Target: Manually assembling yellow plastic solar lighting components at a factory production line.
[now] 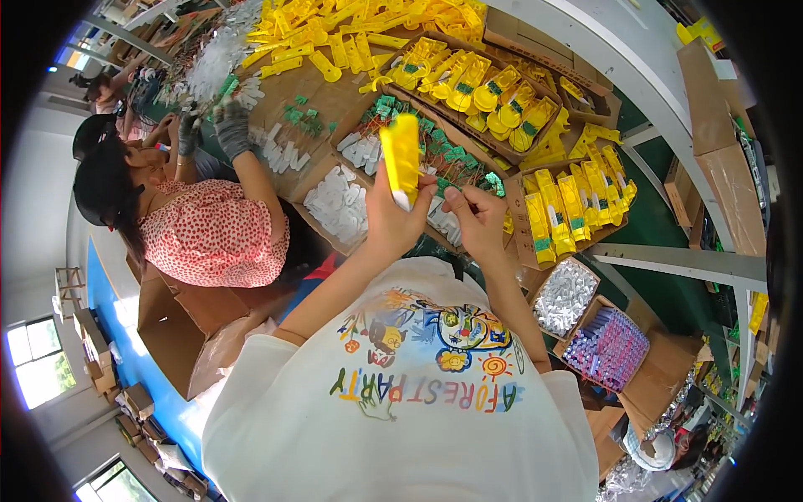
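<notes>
My left hand (391, 222) is closed around a yellow plastic casing (403, 155), which stands upright and looks slightly blurred. Close beside it, my right hand (478, 222) has thumb and fingers pinched together near the casing's lower end. What it pinches is too small to make out. Behind both hands lie green circuit boards (454, 154) with thin wires, in a carton. White plastic pieces (336, 205) fill the compartment to the left of my left hand. A carton of yellow casings with green boards in them (570, 205) stands right of my right hand.
Another carton of yellow casings (468, 79) stands farther back, below a heap of yellow parts (335, 38). Small silvery parts (566, 297) and purple cylinders (606, 347) fill boxes at my right. A co-worker in grey gloves (232, 125) sits at my left. A metal frame (682, 259) runs along the right.
</notes>
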Tool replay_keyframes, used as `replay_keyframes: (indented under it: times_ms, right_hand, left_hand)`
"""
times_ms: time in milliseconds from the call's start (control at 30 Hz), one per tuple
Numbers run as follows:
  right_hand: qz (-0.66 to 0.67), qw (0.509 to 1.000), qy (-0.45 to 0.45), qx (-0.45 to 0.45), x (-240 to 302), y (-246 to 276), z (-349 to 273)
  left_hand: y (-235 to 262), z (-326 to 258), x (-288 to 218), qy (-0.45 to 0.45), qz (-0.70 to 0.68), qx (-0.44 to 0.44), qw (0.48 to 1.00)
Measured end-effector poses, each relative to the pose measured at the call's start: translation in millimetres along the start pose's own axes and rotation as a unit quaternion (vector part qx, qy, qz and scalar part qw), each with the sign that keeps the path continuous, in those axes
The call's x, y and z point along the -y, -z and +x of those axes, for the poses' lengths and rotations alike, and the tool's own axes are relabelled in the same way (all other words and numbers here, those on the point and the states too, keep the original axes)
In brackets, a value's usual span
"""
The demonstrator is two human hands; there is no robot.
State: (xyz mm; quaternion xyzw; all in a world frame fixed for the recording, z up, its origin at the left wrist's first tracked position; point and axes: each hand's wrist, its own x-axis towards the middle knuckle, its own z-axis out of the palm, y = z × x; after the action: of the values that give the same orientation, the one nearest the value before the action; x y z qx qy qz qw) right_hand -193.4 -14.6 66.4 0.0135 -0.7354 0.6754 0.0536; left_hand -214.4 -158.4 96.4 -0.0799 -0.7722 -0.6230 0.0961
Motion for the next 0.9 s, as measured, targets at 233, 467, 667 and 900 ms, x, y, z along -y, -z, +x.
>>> replay_keyframes:
  times_ms: [233,467,667,900]
  right_hand:
    - [-0.037,0.995,-0.096,0.013,14,9,10]
    - [-0.006,1.000,0.018,-0.004,30,3,2]
    - [-0.127,0.981,0.122,-0.076,60,-10,-4]
    - [-0.290,0.927,0.225,-0.082,62,-21,-9]
  left_hand:
    - [5,9,13,0.157,-0.153,0.019,0.975]
    - [19,12,17,0.316,-0.500,0.086,0.802]
    - [9,6,9,0.276,-0.546,0.189,0.768]
    - [0,-1,11,0.268,-0.602,0.201,0.725]
